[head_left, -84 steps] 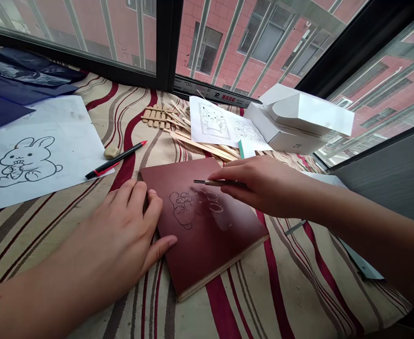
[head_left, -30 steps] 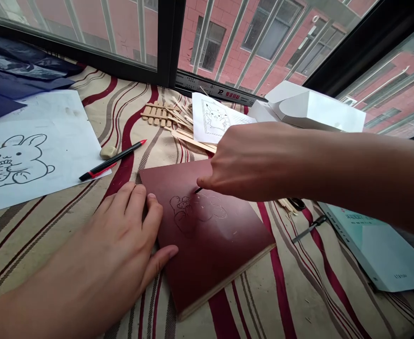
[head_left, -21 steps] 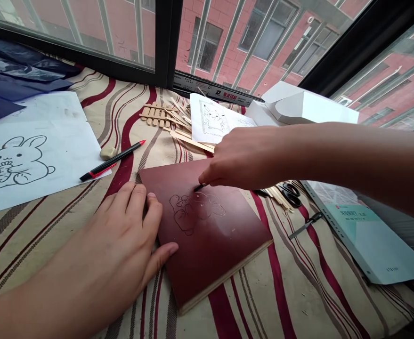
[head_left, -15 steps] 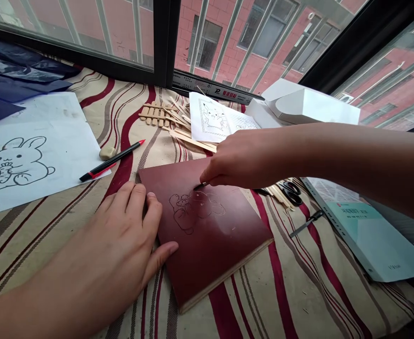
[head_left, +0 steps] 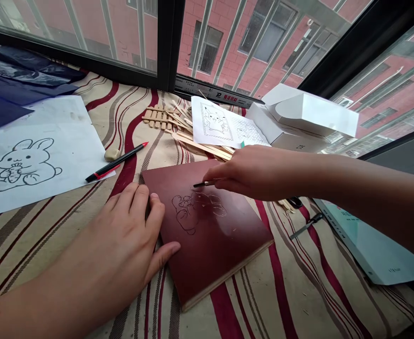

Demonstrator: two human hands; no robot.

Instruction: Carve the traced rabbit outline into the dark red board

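A dark red board (head_left: 224,256) with pale edges lies tilted on the striped cloth. Thin lines on its upper half form a rabbit drawing (head_left: 197,205), turned sideways from my view. My left hand (head_left: 127,235) rests along the board's left edge, the thumb lying on its top and the fingers laid flat, loosely bent. My right hand (head_left: 240,172) pinches a slim tool with a dark tip (head_left: 200,184), held low over the board near the rabbit's outline; I cannot tell whether the tip touches. Its exact kind does not show.
Left lies a paper with an inked rabbit (head_left: 26,165), a black and red pen (head_left: 117,162) and an eraser (head_left: 112,154). Behind are wooden sticks (head_left: 189,125), printed sheets (head_left: 224,125) and a white box (head_left: 298,129). A teal-covered book (head_left: 386,259) and a small dark tool (head_left: 307,225) lie right.
My right hand has drawn back slightly to the right and lower, showing more of the slim tool. My left hand stays at the board's edge. The view has shifted a little.
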